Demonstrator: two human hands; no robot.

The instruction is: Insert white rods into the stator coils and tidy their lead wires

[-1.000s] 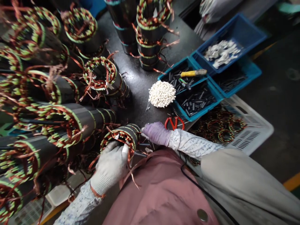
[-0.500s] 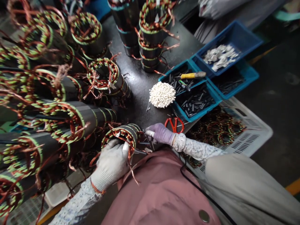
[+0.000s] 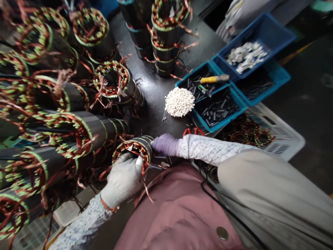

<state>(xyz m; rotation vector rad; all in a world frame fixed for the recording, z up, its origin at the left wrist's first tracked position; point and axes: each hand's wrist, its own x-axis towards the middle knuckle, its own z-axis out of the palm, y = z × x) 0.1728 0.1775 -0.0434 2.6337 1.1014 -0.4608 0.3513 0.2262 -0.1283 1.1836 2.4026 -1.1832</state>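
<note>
A wound motor stator (image 3: 142,143) with copper coils and green insulation lies on its side in front of me. My left hand (image 3: 126,175), in a white knitted glove, grips its near end; the fingers reach into the bore and the thumb lies over the rim. Copper leads hang from that end. At the stator's other end is my right hand (image 3: 165,145) in a purple glove, its fingers closed against the leads there. What those fingers pinch is hidden. Dark sleeved leads (image 3: 155,167) stick out below it. Red-handled scissors (image 3: 193,131) lie just behind my right wrist, partly covered.
Many wound stators (image 3: 75,135) are stacked on the left, others (image 3: 169,38) at the back. A pile of small white pieces (image 3: 179,101) sits mid-table. Blue bins (image 3: 246,105) hold black sleeves; a yellow-handled tool (image 3: 214,79) lies across one. A white crate (image 3: 291,142) stands at right.
My right hand has moved left and closer to the stator's far end, and its forearm now covers part of the scissors. My left hand stays on the stator. The view has shifted slightly.
</note>
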